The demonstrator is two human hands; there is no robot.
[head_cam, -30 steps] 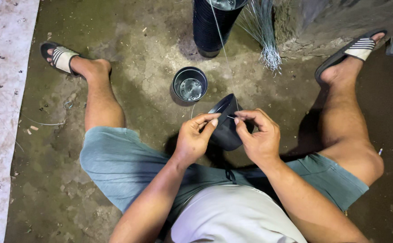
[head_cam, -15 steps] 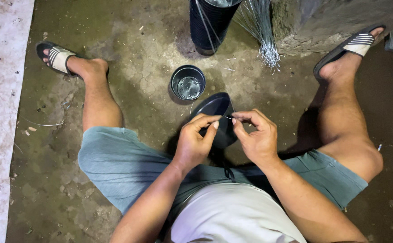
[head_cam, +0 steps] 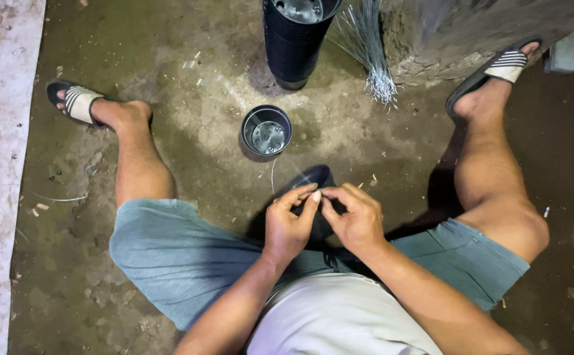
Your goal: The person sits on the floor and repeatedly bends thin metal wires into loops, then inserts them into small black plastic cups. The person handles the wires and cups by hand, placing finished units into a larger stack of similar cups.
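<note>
While both hands meet over a small black plastic pot [head_cam: 313, 181], the left hand [head_cam: 290, 223] and right hand [head_cam: 356, 220] press their fingertips together on a thin wire [head_cam: 274, 176], pinching it at the pot's rim. A loop of that wire curves out just left of the pinch. Beyond the grip stands one black pot with a wire handle [head_cam: 266, 130] already fitted, so it looks finished; farther off rise a stack of black pots [head_cam: 293, 39] and a bundle of cut wires [head_cam: 369, 46], suggesting much remains. The held pot is mostly hidden under the fingers, and whether the wire has passed through its wall cannot be made out.
</note>
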